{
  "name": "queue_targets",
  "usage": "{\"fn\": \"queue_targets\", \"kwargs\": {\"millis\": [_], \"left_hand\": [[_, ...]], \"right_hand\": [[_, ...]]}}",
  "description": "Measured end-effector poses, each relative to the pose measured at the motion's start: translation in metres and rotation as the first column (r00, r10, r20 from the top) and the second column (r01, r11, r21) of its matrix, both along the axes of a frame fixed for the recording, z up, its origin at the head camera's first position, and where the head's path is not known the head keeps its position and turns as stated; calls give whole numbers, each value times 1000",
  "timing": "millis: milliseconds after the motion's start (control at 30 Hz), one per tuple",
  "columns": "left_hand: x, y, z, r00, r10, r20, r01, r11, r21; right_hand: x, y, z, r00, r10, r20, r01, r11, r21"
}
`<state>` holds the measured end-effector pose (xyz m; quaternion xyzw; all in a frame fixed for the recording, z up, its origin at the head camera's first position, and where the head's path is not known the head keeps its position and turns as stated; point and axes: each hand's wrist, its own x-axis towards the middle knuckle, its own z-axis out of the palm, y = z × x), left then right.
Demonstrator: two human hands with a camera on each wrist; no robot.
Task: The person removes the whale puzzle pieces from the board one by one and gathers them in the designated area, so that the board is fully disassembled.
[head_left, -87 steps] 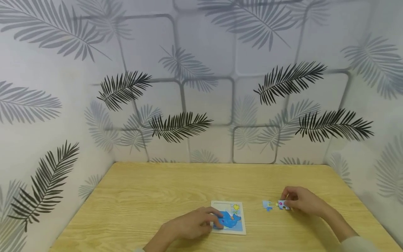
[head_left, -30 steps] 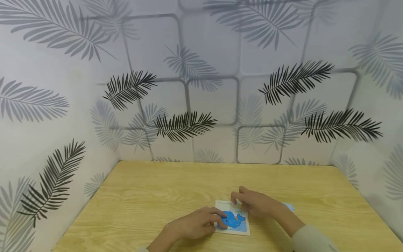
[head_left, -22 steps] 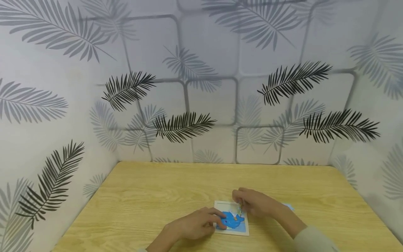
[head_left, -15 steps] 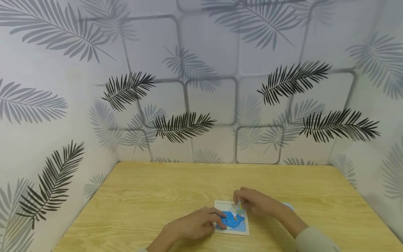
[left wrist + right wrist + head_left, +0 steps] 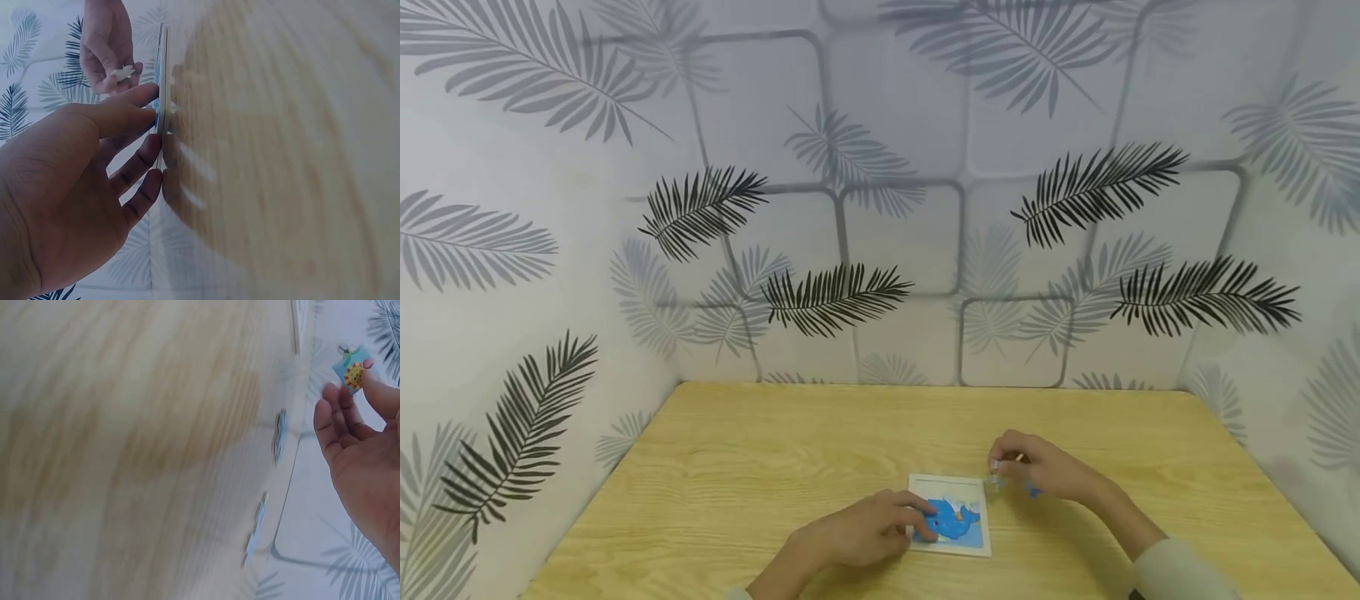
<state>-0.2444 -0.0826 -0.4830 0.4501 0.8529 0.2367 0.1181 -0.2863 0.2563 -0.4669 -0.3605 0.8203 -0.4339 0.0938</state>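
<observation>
A small puzzle tray (image 5: pixel 951 550) with a white frame and a blue whale picture (image 5: pixel 949 521) lies flat on the table. My left hand (image 5: pixel 863 529) rests at its left side, two digits pressing on the whale. In the left wrist view, the tray (image 5: pixel 164 81) appears edge-on, and the other fingertips of the left hand (image 5: pixel 81 169) touch its edge. My right hand (image 5: pixel 1060 473) is raised just right of the tray. Between thumb and fingers it pinches a puzzle piece (image 5: pixel 351 370) with a yellow sun on light blue.
Loose blue puzzle pieces lie right of the tray; in the right wrist view one piece (image 5: pixel 279 437) and another piece (image 5: pixel 254 531) lie flat. In the head view a blue piece (image 5: pixel 1033 491) shows below the right hand. The wooden table (image 5: pixel 760 450) meets a leaf-patterned wall (image 5: pixel 895 250).
The right hand went from the loose pieces to the tray's top right corner, then drew back right with the sun piece. That corner is now pale. The left hand stays on the tray.
</observation>
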Motion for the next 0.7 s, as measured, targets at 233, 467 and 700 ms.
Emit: {"fn": "queue_targets", "kwargs": {"millis": [233, 467, 700], "left_hand": [[1, -1, 2, 1000, 0, 2, 0, 1000, -12], [3, -2, 2, 1000, -3, 7, 3, 1000, -6], [1, -2, 2, 1000, -26, 14, 26, 999, 22]], "right_hand": [[-3, 26, -1, 1000, 16, -13, -16, 999, -37], [8, 62, -5, 996, -84, -5, 84, 996, -20], [17, 103, -12, 981, -188, -55, 189, 982, 22]]}}
